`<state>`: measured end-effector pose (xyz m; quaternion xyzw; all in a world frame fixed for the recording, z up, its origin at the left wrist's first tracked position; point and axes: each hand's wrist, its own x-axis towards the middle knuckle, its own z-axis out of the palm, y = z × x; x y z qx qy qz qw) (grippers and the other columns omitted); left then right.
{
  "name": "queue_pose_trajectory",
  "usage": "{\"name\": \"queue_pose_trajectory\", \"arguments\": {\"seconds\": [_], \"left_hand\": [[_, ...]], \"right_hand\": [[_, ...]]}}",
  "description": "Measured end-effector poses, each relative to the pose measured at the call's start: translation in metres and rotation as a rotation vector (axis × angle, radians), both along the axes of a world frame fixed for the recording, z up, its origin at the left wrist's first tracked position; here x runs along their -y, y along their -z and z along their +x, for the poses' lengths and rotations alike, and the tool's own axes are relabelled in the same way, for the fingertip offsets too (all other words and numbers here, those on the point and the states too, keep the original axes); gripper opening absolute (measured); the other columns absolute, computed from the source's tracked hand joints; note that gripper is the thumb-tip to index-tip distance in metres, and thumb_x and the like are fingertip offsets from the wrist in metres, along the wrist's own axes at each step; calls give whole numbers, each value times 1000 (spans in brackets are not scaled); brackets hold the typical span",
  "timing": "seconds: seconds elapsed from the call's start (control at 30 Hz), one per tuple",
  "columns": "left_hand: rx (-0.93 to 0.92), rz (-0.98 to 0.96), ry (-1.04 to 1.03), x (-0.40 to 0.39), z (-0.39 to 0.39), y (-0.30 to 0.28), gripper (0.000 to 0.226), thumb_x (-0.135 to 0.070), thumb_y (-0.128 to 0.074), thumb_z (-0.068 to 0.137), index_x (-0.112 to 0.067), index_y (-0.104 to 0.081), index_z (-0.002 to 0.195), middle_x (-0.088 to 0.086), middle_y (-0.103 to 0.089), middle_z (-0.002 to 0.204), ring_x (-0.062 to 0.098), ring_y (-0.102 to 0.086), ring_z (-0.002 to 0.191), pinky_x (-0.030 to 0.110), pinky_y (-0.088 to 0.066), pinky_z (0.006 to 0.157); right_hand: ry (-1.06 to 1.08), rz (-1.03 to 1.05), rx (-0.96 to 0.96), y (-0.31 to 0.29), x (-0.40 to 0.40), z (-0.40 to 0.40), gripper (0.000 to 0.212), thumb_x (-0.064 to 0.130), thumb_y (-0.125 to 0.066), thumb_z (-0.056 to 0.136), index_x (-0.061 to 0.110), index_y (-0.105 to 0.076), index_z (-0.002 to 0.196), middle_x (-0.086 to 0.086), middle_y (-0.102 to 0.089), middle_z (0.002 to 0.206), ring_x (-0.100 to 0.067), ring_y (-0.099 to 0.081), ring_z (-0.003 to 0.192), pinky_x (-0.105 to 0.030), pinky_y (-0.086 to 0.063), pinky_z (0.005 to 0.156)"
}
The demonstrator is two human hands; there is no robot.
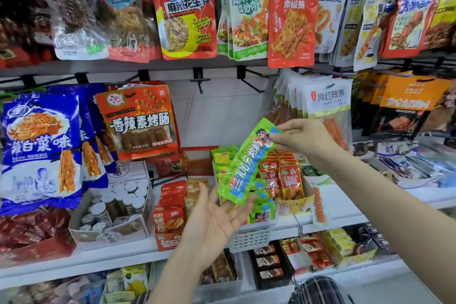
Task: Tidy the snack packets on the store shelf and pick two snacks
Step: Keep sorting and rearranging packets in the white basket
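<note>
The right hand pinches the upper end of a green sausage-snack packet, held aloft and slanted in front of the shelf, above the white basket of like packets. The left hand lies palm-up, fingers relaxed, beneath the packet's lower end, apparently just touching it. Recommended: support the lower end, then lay it flat and aligned with its row.

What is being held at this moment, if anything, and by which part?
The right hand pinches the long green snack packet at its top end. The open left hand touches its lower end with straight fingers, without gripping.
</note>
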<state>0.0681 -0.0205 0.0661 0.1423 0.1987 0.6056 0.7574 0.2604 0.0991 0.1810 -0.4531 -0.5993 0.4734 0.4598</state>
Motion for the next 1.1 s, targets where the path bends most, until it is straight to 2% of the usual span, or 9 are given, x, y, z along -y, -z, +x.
{"name": "queue_pose_trajectory", "arguments": {"seconds": [0.1,0.23,0.3,0.37,0.47,0.6,0.83,0.93,1.1], "left_hand": [[98,-25,12,-2,-3,0,57,-30,-63,87,-7,-53,138,33,-52,136,31,-67,89,36,-62,72],[42,9,-45,-9,-3,1,51,-5,-67,81,-6,-60,131,29,-55,135,25,-63,90,28,-60,70],[-108,66,-76,-11,-3,3,48,-4,-71,78,-9,-65,126,22,-62,131,24,-66,100,27,-60,74],[-390,115,-146,-11,-1,4,48,-10,-75,76,-12,-67,123,11,-69,123,19,-69,106,25,-58,78],[-662,156,-289,-9,3,7,54,-19,-77,72,-19,-63,124,0,-73,117,17,-68,111,23,-56,82],[-734,189,-417,-7,6,12,52,-22,-80,70,-25,-65,120,-4,-73,116,15,-68,111,25,-57,86],[-755,221,-403,-5,5,13,55,-16,-83,69,-31,-67,119,-4,-71,120,14,-66,114,25,-56,88],[-657,219,-355,-2,4,11,66,-26,-87,66,-27,-61,126,2,-71,121,21,-67,114,28,-58,83],[-34,-24,84,-5,3,3,71,-62,-52,80,-13,-59,131,26,-61,130,45,-61,116,51,-58,82]], "right_hand": [[-32,-20,-48,1,2,-3,18,-2,-77,77,2,-66,91,-8,-72,75,-19,-73,73,-22,-59,63],[-102,-111,-115,7,3,-8,26,4,-67,89,3,-61,114,-23,-60,118,-38,-69,100,-40,-61,78],[-174,-161,-113,9,5,-10,27,11,-58,97,11,-60,124,-18,-62,115,-34,-71,93,-37,-60,76],[-238,-247,-177,8,5,-9,27,20,-50,101,18,-61,126,-14,-67,106,-28,-70,88,-36,-60,72],[-300,-304,-204,7,2,-4,30,35,-48,102,21,-62,124,-13,-72,110,-27,-71,99,-39,-60,81],[-229,-84,-52,17,0,-5,47,2,-65,90,18,-58,133,-16,-72,109,-29,-71,99,-41,-59,86],[-132,5,-64,22,-2,-9,40,0,-71,84,14,-65,122,-3,-77,91,-21,-74,86,-27,-60,68],[-148,-5,-75,22,-3,-10,35,1,-70,85,11,-66,119,-6,-76,95,-22,-74,89,-28,-60,70],[-392,-67,-257,22,-3,-8,38,1,-69,81,8,-64,118,-14,-72,104,-26,-69,98,-38,-57,91]]}}
